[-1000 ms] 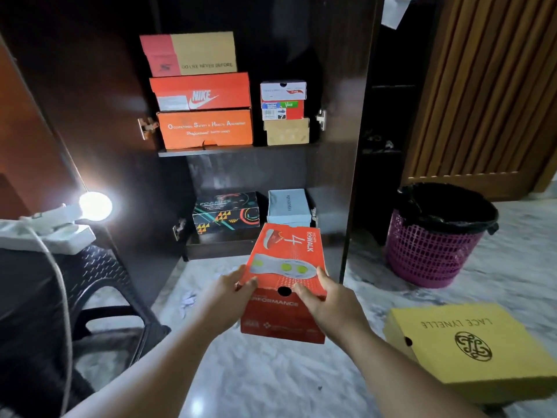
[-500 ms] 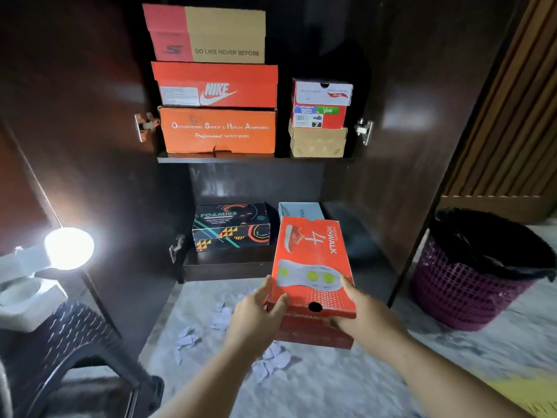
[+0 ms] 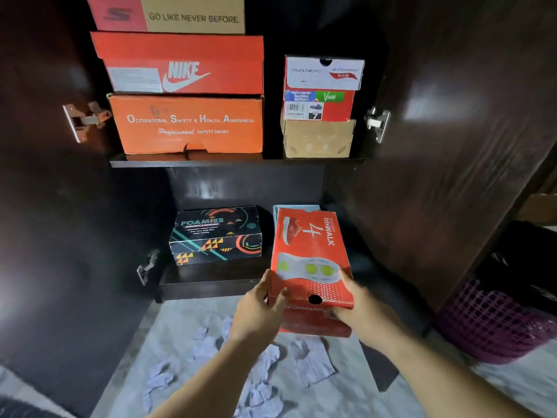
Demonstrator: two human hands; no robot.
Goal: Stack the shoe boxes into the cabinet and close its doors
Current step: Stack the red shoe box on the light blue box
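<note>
Red GoWalk shoe box [image 3: 310,260], gripped at its near end by curled fingers [image 3: 278,294] of the left hand [image 3: 259,315] and by the right hand [image 3: 361,312], thumb on the lid. Its far end lies over a pale blue box [image 3: 289,208] on the cabinet's lower shelf [image 3: 208,282], beside a black Foamies box [image 3: 215,235]. Upper shelf [image 3: 235,162]: orange stacked boxes [image 3: 184,95]. Both doors [image 3: 452,131] open; crumpled paper [image 3: 310,360] on the floor.
</note>
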